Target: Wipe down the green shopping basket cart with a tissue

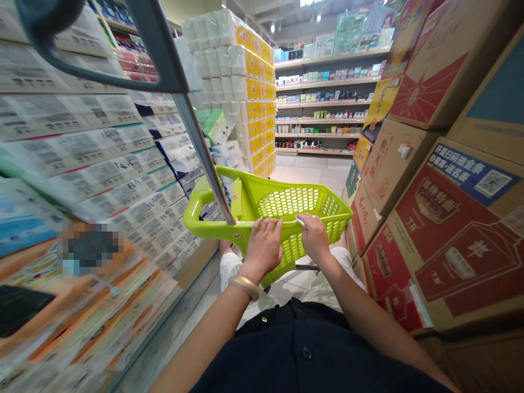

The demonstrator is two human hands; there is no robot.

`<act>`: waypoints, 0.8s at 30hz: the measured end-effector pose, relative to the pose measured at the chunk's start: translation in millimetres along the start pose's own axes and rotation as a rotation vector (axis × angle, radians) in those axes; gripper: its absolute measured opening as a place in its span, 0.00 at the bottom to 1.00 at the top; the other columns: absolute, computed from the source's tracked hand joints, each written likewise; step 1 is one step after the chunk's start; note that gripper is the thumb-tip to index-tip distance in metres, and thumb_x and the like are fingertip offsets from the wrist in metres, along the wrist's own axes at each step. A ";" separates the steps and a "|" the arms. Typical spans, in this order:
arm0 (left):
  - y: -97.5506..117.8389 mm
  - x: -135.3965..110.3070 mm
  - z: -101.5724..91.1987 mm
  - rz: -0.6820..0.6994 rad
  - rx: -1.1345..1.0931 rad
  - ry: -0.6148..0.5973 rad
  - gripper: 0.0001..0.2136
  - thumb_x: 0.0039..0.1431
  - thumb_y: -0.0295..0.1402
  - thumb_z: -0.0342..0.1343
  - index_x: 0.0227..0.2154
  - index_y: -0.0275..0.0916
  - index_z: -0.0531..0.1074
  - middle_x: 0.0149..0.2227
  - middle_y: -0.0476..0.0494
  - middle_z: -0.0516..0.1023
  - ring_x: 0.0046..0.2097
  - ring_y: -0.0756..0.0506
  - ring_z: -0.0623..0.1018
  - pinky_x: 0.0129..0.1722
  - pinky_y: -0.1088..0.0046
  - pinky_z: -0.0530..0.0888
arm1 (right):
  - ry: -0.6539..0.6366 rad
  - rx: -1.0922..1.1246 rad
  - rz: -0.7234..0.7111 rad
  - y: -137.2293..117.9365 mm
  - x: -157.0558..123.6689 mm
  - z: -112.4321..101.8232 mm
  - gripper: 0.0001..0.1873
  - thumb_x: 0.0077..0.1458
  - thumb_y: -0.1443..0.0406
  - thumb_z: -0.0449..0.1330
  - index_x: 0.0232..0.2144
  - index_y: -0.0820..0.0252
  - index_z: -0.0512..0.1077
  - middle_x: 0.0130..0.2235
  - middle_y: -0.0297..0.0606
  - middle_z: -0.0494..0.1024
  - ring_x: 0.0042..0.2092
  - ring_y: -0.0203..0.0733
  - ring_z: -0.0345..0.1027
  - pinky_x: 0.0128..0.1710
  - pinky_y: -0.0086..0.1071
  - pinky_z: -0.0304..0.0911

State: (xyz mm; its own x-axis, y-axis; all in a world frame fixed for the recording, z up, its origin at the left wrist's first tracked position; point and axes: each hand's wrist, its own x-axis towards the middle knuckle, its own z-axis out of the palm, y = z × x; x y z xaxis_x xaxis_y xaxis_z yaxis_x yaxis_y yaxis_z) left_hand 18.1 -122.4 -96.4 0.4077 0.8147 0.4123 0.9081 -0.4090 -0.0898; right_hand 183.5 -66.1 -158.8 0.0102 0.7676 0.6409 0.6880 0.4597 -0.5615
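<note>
A lime-green plastic shopping basket cart (286, 188) with perforated walls stands in front of me, and its inside shows no goods. My left hand (265, 243), with a gold bangle at the wrist, has its fingers curled over the near rim, just right of the metal handle pole (204, 158). My right hand (315, 236) is closed at the same rim further right. A small white wipe-like piece (301, 221) sticks out from under its fingers; its exact kind is hard to make out. The grey handle (167, 65) rises at upper left.
Stacked white packs (82, 153) line the left side, with a dark phone-like object (24, 308) on a lower stack. Red and brown cartons (462, 229) crowd the right. Tissue packs (257, 103) and stocked shelves (327, 101) stand beyond the tiled floor.
</note>
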 end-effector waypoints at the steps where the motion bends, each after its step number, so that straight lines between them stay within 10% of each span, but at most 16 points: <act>1: -0.2 0.0 0.2 -0.004 -0.003 -0.001 0.29 0.51 0.29 0.54 0.59 0.36 0.61 0.55 0.35 0.71 0.59 0.38 0.67 0.63 0.56 0.55 | -0.009 0.011 -0.006 -2.3 -0.5 1.4 0.22 0.56 0.74 0.48 0.47 0.57 0.75 0.50 0.43 0.79 0.57 0.47 0.68 0.63 0.51 0.52; 19: 1.5 -6.0 1.3 -0.016 -0.009 0.012 0.29 0.51 0.30 0.54 0.59 0.36 0.61 0.55 0.36 0.70 0.59 0.37 0.65 0.63 0.57 0.55 | -0.057 0.078 -0.093 -6.8 -2.9 3.0 0.21 0.58 0.73 0.49 0.46 0.54 0.75 0.50 0.39 0.79 0.56 0.45 0.69 0.63 0.49 0.54; 24: 1.9 -6.8 0.7 -0.013 -0.006 0.016 0.28 0.52 0.31 0.54 0.58 0.35 0.61 0.55 0.35 0.70 0.59 0.37 0.65 0.63 0.57 0.55 | 0.031 0.041 0.071 3.5 2.7 -2.1 0.18 0.57 0.72 0.50 0.43 0.56 0.77 0.46 0.42 0.81 0.53 0.48 0.72 0.61 0.52 0.56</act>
State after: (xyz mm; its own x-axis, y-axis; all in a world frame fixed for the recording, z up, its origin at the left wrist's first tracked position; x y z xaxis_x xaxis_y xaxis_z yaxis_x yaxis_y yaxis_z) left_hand 17.1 -128.4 -100.0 0.3943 0.8133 0.4279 0.9127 -0.4009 -0.0791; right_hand 187.4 -63.4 -158.0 0.0809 0.7846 0.6147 0.6546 0.4233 -0.6264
